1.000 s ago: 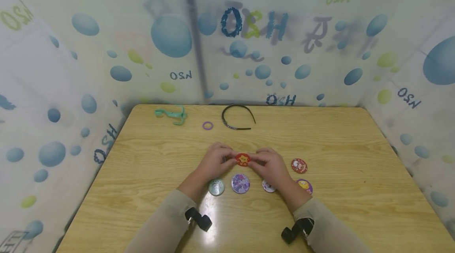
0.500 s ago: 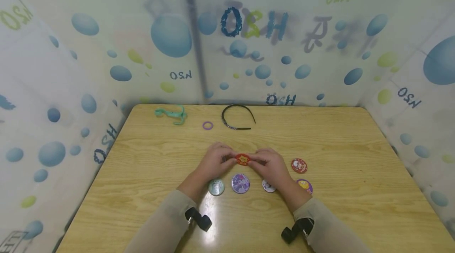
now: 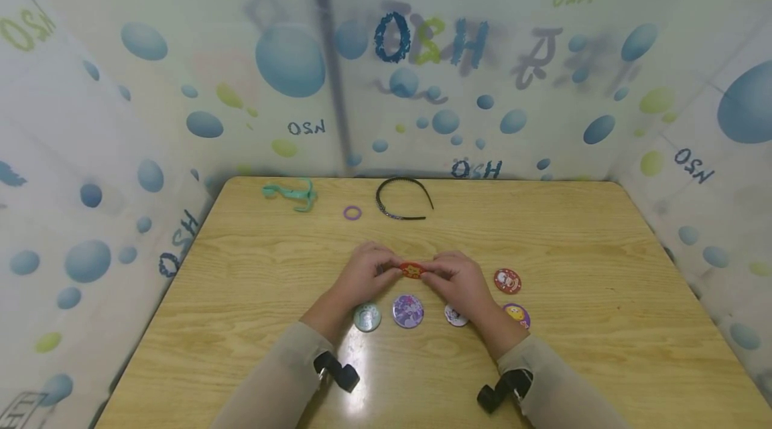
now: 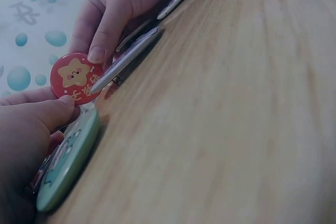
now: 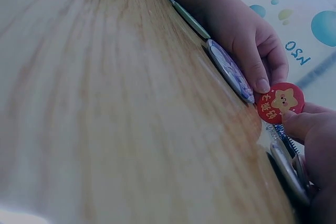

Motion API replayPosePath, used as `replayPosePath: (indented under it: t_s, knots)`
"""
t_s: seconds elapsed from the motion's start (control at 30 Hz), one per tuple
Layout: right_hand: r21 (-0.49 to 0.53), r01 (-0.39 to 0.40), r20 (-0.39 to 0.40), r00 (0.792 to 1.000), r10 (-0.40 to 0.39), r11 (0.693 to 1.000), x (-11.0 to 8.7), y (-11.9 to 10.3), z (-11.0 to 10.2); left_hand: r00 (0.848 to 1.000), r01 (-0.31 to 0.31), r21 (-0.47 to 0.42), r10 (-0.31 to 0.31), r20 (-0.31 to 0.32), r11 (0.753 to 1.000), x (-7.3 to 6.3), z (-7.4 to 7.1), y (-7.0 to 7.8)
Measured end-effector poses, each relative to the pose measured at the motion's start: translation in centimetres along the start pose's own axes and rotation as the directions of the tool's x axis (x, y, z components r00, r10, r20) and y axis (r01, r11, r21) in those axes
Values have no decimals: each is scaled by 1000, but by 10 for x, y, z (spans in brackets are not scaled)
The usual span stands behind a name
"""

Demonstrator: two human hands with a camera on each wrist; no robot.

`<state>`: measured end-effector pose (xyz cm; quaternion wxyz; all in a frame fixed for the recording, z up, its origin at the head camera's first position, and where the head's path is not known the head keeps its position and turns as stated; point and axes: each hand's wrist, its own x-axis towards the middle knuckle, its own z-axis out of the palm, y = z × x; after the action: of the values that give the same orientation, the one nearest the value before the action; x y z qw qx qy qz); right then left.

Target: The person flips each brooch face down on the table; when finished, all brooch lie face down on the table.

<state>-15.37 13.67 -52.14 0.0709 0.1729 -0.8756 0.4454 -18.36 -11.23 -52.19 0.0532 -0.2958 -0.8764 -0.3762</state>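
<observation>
A round red button badge with a yellow star is held up between both hands over the middle of the table. My left hand pinches its left edge with thumb and fingers. The opposite edge is pinched by my right hand. In the left wrist view the star face of the red badge shows plainly. Nearer me lie a pale green badge, a purple badge and a white badge, which the right hand partly covers. The right forearm overlaps a purple-and-yellow badge.
A red-brown badge lies right of my right hand. Along the back of the wooden table are a teal plastic thing with curved arms, a purple ring and a black headband. Printed walls stand behind and beside the table.
The red badge has tilted between the fingers, so its face looks flatter in the head view. Both hands stay in the same place, and the other badges have not moved.
</observation>
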Motion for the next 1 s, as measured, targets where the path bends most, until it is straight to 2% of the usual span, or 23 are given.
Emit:
replayPosePath:
  t_s: [0.4,0.87,1.0]
  knots:
    - [12,27,-20,999,-26,1000,0,0,0,1000,-8,1,8,-6,1000,-1,0,1]
    - [-8,59,-54,997,-60,998,0,0,0,992,-118,-2,118,-49,993,0,1,-3]
    - [-30,83,-42,996,-84,996,1,-1,0,994,-97,-14,96,-44,995,0,0,-1]
